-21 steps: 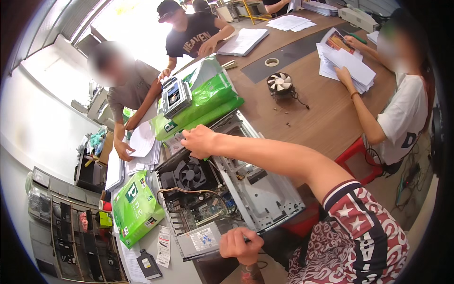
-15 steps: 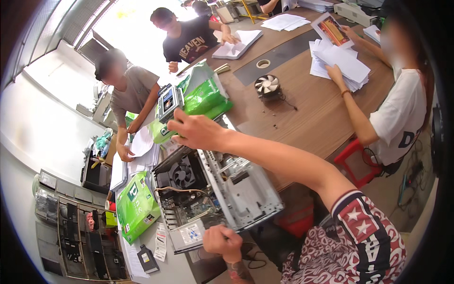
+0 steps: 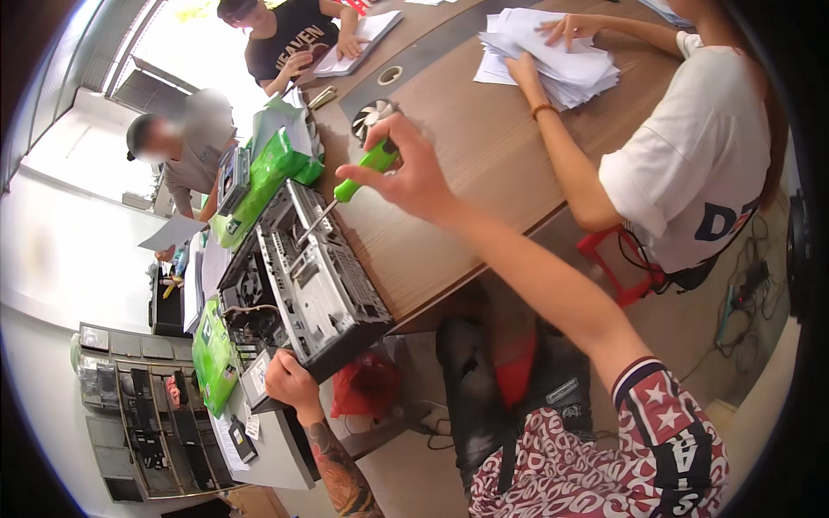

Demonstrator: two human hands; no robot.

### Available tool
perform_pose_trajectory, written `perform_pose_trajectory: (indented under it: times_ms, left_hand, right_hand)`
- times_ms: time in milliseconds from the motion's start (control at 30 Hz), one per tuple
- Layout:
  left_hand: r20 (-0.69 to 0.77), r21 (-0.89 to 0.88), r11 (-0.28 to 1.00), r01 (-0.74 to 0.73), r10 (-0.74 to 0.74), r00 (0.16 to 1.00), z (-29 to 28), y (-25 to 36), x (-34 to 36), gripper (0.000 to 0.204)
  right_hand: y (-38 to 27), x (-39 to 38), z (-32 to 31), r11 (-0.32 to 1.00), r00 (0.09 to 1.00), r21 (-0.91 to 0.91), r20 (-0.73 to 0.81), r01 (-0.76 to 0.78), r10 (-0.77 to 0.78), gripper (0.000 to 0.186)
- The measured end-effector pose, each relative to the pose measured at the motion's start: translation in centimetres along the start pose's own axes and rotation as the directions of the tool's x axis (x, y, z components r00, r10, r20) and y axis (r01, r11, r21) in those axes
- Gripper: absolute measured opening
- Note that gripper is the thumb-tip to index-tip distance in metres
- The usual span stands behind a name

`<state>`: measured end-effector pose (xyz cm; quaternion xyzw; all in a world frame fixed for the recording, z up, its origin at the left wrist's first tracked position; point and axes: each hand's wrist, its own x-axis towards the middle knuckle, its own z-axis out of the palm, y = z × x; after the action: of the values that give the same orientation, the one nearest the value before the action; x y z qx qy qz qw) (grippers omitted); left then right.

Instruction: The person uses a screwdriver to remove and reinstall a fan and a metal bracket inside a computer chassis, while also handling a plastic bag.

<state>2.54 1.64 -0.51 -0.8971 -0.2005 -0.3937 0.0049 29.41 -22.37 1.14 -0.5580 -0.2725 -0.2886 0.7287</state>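
Observation:
An opened desktop computer case [image 3: 332, 315] sits at the table edge, its metal drive frame facing up and a black fan [image 3: 246, 287] showing inside. My left hand [image 3: 292, 380] is closed on the case's near corner. In my right hand [image 3: 416, 177], above the case, is a screwdriver [image 3: 352, 186] with a bright green handle. Its shaft slants down to the left into the metal frame; I cannot tell whether the tip touches a screw. A silver drive [image 3: 233, 179] rests on a green paper package [image 3: 278, 164] beyond the case.
A cooler fan [image 3: 370, 118] and a tape roll [image 3: 390, 76] stand on the wooden table [image 3: 449, 233]. Another green package [image 3: 213, 354] lies left of the case. Co-workers handle paper stacks [image 3: 553, 65] around the table. A red stool [image 3: 609, 259] stands at right.
My right hand has moved from beside the drive to above the case, where the green screwdriver now shows in it. The case appears tilted and turned, with my left hand on its near corner.

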Motion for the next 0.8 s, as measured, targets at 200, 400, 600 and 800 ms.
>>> perform_pose_trajectory:
  times_ms: [200,400,600,800]
  left_hand:
    - [0.511,-0.145,0.988,0.049,0.032,0.859,-0.9,0.5,4.2,0.04]
    - [0.489,-0.194,0.981,0.011,0.087,0.868,0.0,0.1,4.4,0.042]
    - [0.299,-0.235,0.953,-0.191,0.257,0.919,-0.7,-0.9,7.8,0.013]
    - [0.493,-0.412,0.911,-0.018,0.24,0.836,2.0,-2.0,12.2,0.015]
  right_hand:
    - [2.0,-4.7,-1.7,0.687,0.827,0.531,0.046,-0.496,0.561,0.043]
    - [2.7,-5.7,-3.6,0.634,0.786,0.577,0.023,-0.516,0.618,0.041]
    - [2.7,-5.5,-3.6,0.694,0.755,0.354,0.06,-0.628,0.653,0.044]
    - [2.5,-5.6,-3.9,0.711,0.755,0.325,0.013,-0.624,0.656,0.043]
